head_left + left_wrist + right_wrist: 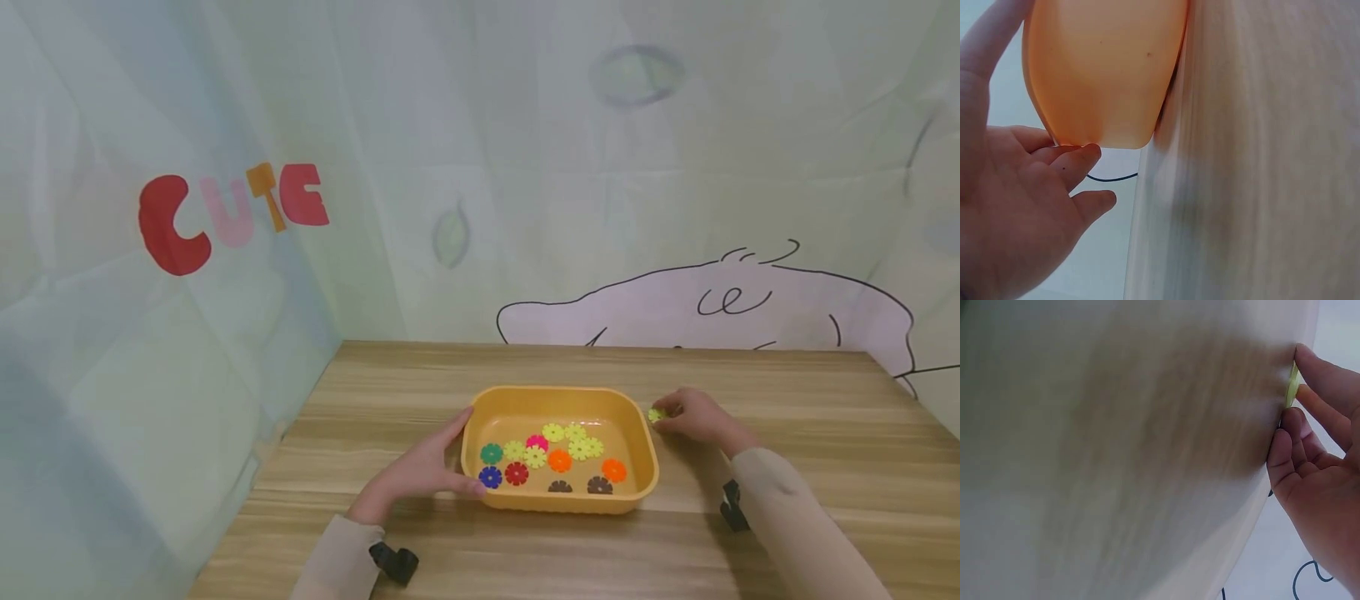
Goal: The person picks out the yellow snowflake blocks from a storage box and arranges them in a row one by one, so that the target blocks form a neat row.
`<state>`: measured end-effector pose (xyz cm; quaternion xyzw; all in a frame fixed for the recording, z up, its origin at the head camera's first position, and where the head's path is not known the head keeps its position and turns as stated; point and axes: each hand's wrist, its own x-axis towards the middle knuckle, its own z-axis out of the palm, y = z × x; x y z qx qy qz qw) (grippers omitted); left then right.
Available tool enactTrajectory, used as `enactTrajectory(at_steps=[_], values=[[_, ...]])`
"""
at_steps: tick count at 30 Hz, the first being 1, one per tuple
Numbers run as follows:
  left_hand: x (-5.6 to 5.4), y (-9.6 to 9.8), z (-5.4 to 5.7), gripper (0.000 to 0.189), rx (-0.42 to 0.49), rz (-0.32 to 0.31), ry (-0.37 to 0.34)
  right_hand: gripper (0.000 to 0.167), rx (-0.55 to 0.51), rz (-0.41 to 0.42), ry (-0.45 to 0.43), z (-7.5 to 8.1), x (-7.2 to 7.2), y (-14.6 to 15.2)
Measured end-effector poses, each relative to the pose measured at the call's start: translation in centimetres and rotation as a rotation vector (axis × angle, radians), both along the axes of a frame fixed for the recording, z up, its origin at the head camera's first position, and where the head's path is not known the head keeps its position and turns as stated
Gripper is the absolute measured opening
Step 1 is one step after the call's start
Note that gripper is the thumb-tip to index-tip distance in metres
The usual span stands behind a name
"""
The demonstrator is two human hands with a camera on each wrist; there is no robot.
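Note:
A yellow-orange plastic tub [570, 503] stands on the table with several flower-shaped notched discs inside, among them yellow-green, orange, brown, blue, green, red and pink ones. My left hand [418, 471] holds the tub's left end, thumb by the front corner and fingers at the back corner. In the left wrist view, fingertips [1091, 152] touch the tub's edge. Just beyond the tub's right side, my right hand [697, 417] pinches a yellow-green disc [655, 415] between thumb and fingers. The right wrist view shows that disc [1292, 386] edge-on, close to the tabletop.
The wood-grain table [405, 367] ends at a fabric backdrop [420, 167] along the back and left. Red, pink and orange letters [176, 225] decorate its left side. A dark wrist strap [393, 562] sits on each sleeve.

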<state>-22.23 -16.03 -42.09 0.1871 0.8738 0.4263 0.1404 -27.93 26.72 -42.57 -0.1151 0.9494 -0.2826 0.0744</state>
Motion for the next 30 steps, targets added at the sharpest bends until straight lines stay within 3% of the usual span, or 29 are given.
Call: enactTrajectory(at_steps=[18, 22, 30], values=[[0.0, 0.2, 0.1, 0.113, 0.009, -0.006, -0.01, 0.045, 0.017, 0.021, 0.036, 0.2, 0.2, 0.3], [0.0, 0.2, 0.0, 0.114, 0.005, -0.008, -0.007, 0.047, 0.0, 0.026, 0.081, 1.3, 0.5, 0.1], [0.0, 0.2, 0.0, 0.115, 0.006, -0.003, -0.005, 0.042, -0.071, 0.091, 0.278, 4.6, 1.3, -2.0]])
